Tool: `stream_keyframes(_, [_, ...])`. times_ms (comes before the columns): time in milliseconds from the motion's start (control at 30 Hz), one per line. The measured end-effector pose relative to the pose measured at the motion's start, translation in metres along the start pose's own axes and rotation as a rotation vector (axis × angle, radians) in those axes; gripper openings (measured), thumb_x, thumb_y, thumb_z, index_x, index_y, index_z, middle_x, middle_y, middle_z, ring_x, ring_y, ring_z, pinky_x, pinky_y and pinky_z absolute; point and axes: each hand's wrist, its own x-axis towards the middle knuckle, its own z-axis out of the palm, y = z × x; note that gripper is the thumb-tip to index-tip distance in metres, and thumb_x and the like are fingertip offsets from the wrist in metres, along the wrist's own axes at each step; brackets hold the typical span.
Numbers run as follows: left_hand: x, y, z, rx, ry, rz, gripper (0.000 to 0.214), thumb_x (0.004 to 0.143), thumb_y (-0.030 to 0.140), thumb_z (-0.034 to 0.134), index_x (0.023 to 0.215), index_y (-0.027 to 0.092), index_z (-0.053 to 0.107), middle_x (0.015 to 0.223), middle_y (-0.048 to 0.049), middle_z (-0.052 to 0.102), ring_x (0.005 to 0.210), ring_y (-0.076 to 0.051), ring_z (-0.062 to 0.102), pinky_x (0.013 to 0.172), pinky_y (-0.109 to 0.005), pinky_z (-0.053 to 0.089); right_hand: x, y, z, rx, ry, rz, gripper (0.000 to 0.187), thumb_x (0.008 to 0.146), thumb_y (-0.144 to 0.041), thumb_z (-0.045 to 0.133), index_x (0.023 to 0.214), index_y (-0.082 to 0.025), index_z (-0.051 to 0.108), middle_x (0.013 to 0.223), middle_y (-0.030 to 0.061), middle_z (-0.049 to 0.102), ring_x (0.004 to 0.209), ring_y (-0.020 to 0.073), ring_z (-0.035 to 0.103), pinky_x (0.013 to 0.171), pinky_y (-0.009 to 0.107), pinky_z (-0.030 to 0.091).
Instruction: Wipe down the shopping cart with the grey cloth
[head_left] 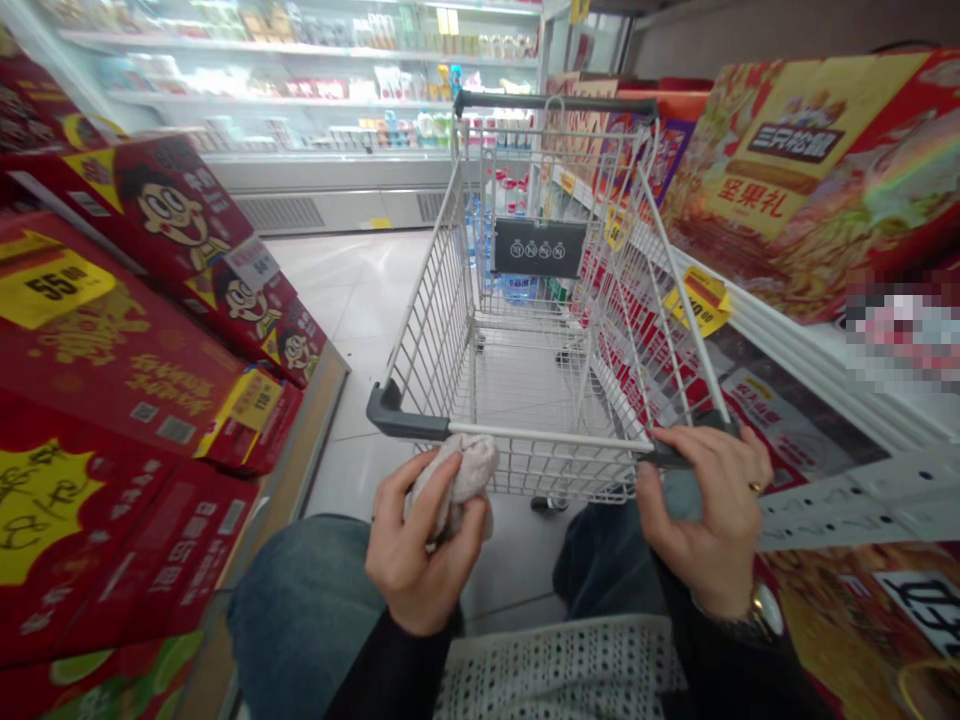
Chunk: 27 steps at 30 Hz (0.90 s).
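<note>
A metal wire shopping cart (525, 436) stands right in front of me, its near rim fitted with dark plastic corner pieces. My left hand (424, 540) grips a bunched pale cloth (474, 468) against the near rim, close to the left corner piece (405, 415). At the right corner, my right hand (705, 515) is closed over the dark corner piece (667, 455), with the thumb on the near side. The basket shows bare wire, and a dark panel (540, 248) with round symbols hangs at its far end.
Red gift boxes (172, 220) with yellow price tags are stacked on the left. At right, a white shelf (795, 360) holds snack boxes (787, 180) close beside the cart. A lit refrigerated display (300, 100) spans the back, and water bottles (514, 200) show beyond the cart.
</note>
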Motion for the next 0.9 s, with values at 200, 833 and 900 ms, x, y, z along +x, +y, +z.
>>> stream_keyframes(200, [0.005,0.008,-0.001,0.024,0.011,-0.058,0.048,0.071,0.011,0.077,0.116,0.022,0.071,0.117,-0.0075,0.068,0.101,-0.02,0.068,0.093,-0.036,0.057,0.0,0.005,0.007,-0.018,-0.035,-0.023,0.028,0.085,-0.03,0.066,0.111,-0.022,0.061,0.106,0.006,0.069,0.106,0.0266,0.062,0.111,0.057,0.034])
stream_keyframes(833, [0.005,0.004,-0.011,0.076,0.005,0.036,0.053,0.068,0.011,0.081,0.118,0.025,0.071,0.121,-0.0073,0.068,0.101,-0.021,0.069,0.093,-0.036,0.057,-0.006,0.008,0.009,-0.039,0.013,0.004,0.028,0.086,-0.031,0.07,0.111,-0.022,0.061,0.106,0.0057,0.069,0.106,0.0257,0.062,0.104,0.05,0.041])
stream_keyframes(900, [-0.002,0.0,-0.006,0.06,-0.02,0.027,0.049,0.07,0.01,0.079,0.116,0.024,0.071,0.119,-0.0076,0.068,0.101,-0.021,0.069,0.092,-0.035,0.057,-0.006,0.008,0.009,-0.041,0.021,0.001,0.028,0.086,-0.031,0.071,0.11,-0.022,0.061,0.106,0.0058,0.069,0.106,0.0257,0.062,0.104,0.051,0.042])
